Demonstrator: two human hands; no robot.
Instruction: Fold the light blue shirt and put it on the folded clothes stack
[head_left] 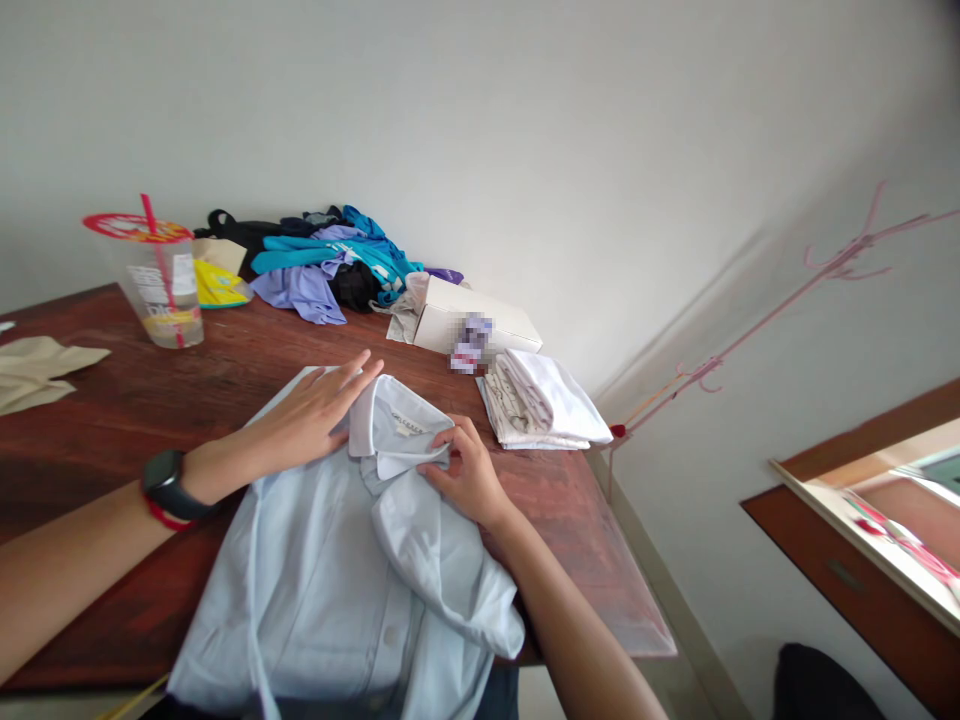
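Note:
A light blue collared shirt (322,590) lies front side up on the dark wooden table (135,420), its lower part hanging over the near edge. The collar (363,418) stands up, and a label shows inside the neck. My left hand (315,405) rests flat at the left of the collar, fingers stretched out. At the collar's right end, my right hand (469,470) pinches the fabric between thumb and fingers. One sleeve (442,560) is folded across the shirt's front, below my right hand.
Behind the shirt stand a white box (487,310) and a stack of folded white clothes (544,400). A heap of blue and purple clothes (330,260) lies against the wall. A plastic cup with a straw (169,290) stands at left; a pink coat rack (750,330) is at right.

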